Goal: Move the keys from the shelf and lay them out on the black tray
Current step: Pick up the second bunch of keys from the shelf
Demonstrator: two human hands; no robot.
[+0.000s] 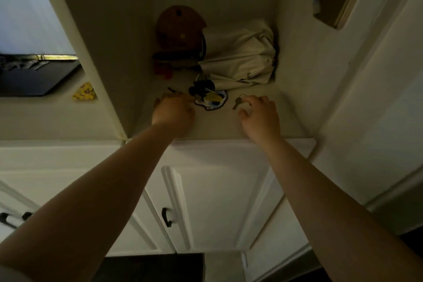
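Note:
On the recessed shelf my left hand has its fingers curled over one end of a small dark key, whose tip pokes out to the left. A key bunch with a black fob and yellow tags lies just right of that hand, partly on a dark-edged patch. My right hand is spread, with index fingertip at the ring of a silver key and thumb apart below it. The black tray sits far left on the counter, several keys along its far edge.
A brown woven basket and a bundled cream cloth bag fill the back of the shelf, with red and dark items in front of the basket. A yellow packet lies near the tray. White cabinet doors are below.

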